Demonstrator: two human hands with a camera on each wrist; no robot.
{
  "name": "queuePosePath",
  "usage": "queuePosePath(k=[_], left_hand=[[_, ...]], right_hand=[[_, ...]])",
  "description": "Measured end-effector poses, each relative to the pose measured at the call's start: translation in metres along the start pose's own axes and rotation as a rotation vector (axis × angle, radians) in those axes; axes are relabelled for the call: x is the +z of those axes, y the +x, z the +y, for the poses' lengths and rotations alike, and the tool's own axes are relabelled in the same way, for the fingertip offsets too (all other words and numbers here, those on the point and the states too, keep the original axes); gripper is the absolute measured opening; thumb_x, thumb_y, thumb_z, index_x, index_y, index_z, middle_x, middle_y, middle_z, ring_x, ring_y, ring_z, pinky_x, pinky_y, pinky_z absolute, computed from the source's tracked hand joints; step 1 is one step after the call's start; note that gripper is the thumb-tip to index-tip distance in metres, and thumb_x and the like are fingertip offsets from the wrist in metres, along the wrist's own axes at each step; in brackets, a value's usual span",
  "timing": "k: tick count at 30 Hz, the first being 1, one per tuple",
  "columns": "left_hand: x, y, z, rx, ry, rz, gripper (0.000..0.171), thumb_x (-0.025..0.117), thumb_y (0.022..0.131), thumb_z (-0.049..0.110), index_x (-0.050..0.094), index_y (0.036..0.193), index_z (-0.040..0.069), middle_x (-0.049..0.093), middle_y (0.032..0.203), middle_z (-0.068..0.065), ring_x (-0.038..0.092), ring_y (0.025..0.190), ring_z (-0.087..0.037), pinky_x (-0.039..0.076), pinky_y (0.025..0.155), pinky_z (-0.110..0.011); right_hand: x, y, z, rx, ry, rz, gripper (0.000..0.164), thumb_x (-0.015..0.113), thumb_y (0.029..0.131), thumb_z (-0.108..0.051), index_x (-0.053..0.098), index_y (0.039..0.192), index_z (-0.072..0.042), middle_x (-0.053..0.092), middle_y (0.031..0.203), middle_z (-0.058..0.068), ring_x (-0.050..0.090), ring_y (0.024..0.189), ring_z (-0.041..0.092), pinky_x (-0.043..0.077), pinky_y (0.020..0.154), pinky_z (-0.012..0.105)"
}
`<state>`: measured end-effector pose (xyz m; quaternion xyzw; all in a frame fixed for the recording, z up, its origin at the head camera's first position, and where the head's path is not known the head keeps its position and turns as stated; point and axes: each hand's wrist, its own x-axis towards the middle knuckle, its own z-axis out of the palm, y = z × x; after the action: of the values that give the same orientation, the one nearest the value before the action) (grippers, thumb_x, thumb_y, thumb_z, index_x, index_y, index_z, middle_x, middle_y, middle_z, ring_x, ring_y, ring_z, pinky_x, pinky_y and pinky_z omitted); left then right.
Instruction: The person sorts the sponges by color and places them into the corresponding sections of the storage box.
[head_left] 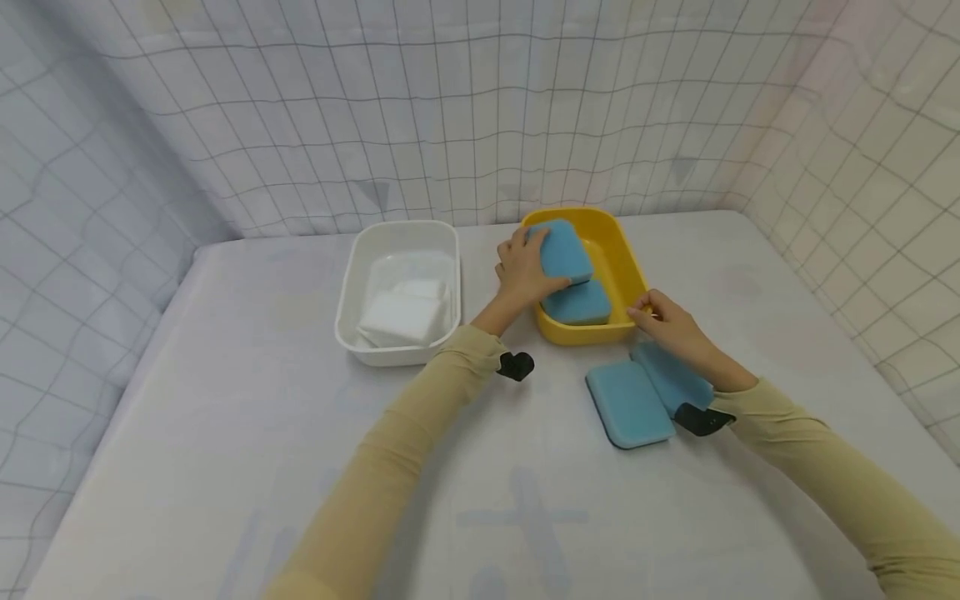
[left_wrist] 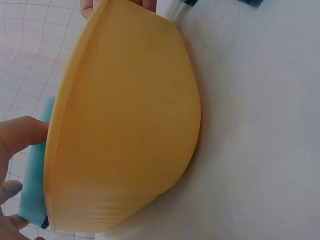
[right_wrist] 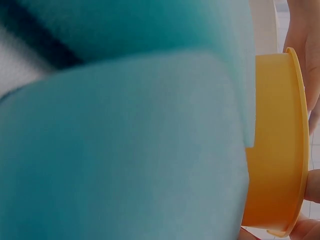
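Note:
My left hand point(head_left: 522, 268) grips a light-blue sponge pad point(head_left: 564, 252) inside the yellow tub point(head_left: 588, 335), at its left side. Under and in front of that pad, a second blue pad point(head_left: 579, 303) lies in the tub. At the tub's front right corner, my right hand point(head_left: 675, 332) pinches the rim. The left wrist view shows the tub's outer wall point(left_wrist: 125, 110) and the held pad point(left_wrist: 34, 175) rising above its rim. Two more dark-backed blue pads point(head_left: 632, 406) point(right_wrist: 125, 145) lie on the table beneath my right wrist, one partly hidden by it.
Left of the yellow tub stands a white tub point(head_left: 397, 357) with several white, pad-like pieces point(head_left: 402, 317) in it. Both tubs are near the back edge of the white-covered table point(head_left: 247, 400). A grid-patterned curtain point(head_left: 450, 117) hangs behind and at both sides.

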<state>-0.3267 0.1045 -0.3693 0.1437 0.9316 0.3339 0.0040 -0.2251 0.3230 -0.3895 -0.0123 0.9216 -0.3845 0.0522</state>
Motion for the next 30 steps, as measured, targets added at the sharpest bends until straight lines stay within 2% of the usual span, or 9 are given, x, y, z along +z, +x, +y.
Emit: queuePosePath(k=[7,13,19,24,30], left_hand=[[0.008,0.013,-0.003,-0.013,0.025,0.041,0.081,0.073,0.078,0.041,0.032,0.145,0.023,0.016,0.156,-0.003,0.020,0.135,-0.031,0.030,0.103,-0.048],[0.010,0.022,-0.004,0.005,0.027,0.025,0.081,0.074,0.078,0.039,0.031,0.145,0.023,0.015,0.156,-0.001,0.019,0.136,-0.031,0.030,0.103,-0.048],[0.012,0.023,-0.009,-0.026,0.046,0.004,0.078,0.074,0.079,0.034,0.033,0.144,0.022,0.018,0.156,0.001,0.013,0.141,-0.031,0.025,0.109,-0.049],[0.014,0.019,-0.013,-0.012,-0.022,-0.006,0.074,0.069,0.083,0.033,0.030,0.145,0.021,0.015,0.157,-0.001,0.010,0.143,-0.030,0.023,0.111,-0.051],[0.015,0.011,-0.020,0.011,-0.162,-0.003,0.069,0.064,0.087,0.034,0.030,0.145,0.022,0.016,0.156,-0.009,0.015,0.142,-0.032,0.028,0.108,-0.055]], right_hand=[[0.000,-0.001,0.001,0.003,0.008,-0.002,0.034,0.042,0.100,-0.035,0.043,0.111,-0.003,0.046,0.098,0.009,0.041,0.082,0.017,0.036,0.067,0.024],[-0.001,0.000,0.002,-0.001,0.001,0.014,0.032,0.041,0.100,-0.034,0.044,0.109,-0.004,0.045,0.095,0.008,0.042,0.079,0.017,0.035,0.066,0.025],[0.002,0.001,-0.001,-0.008,0.013,-0.003,0.032,0.042,0.100,-0.033,0.044,0.109,-0.003,0.045,0.096,0.009,0.042,0.082,0.018,0.037,0.067,0.024],[0.002,0.002,0.000,0.013,0.004,0.003,0.034,0.041,0.100,-0.035,0.044,0.109,-0.003,0.045,0.097,0.010,0.042,0.085,0.021,0.036,0.069,0.025],[0.000,0.002,0.001,0.018,0.003,0.006,0.034,0.041,0.100,-0.036,0.044,0.108,-0.003,0.043,0.094,0.008,0.041,0.083,0.020,0.035,0.068,0.025]])
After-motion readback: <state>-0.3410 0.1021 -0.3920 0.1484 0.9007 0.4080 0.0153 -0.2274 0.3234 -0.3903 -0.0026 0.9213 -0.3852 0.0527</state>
